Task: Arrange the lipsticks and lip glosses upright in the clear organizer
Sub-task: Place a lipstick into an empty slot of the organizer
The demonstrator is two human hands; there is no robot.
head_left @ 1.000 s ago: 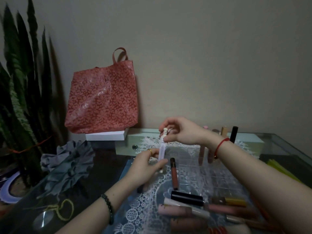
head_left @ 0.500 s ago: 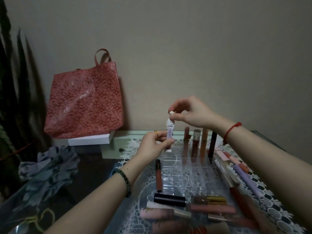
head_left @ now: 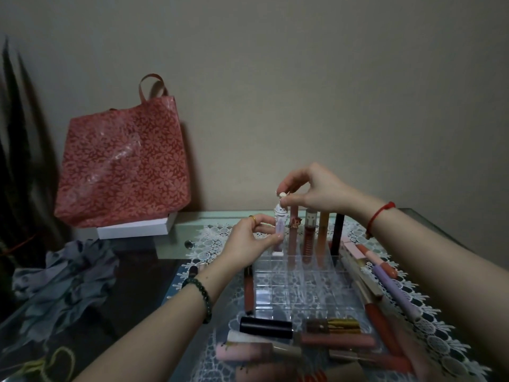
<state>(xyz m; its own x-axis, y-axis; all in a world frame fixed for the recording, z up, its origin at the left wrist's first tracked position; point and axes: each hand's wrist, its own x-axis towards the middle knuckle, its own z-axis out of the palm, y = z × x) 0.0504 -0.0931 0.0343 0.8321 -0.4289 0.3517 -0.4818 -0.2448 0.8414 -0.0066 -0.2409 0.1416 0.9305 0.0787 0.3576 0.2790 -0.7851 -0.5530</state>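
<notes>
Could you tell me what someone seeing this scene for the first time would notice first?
Probably the two hands at centre: the left hand and right hand hold a pale lilac lip gloss tube with a white ornate cap upright over the back left corner of the clear gridded plastic organizer, beside four tubes already standing in its back row. Next, the red floral-patterned tote bag against the wall at left.

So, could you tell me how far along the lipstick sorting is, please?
Early on. Four tubes already stand upright in the back row of the clear organizer. In hand: the left hand and right hand steady a pale lilac gloss over the back-left slot. Left: about a dozen loose tubes lie around the organizer, and its other rows stand empty.
</notes>
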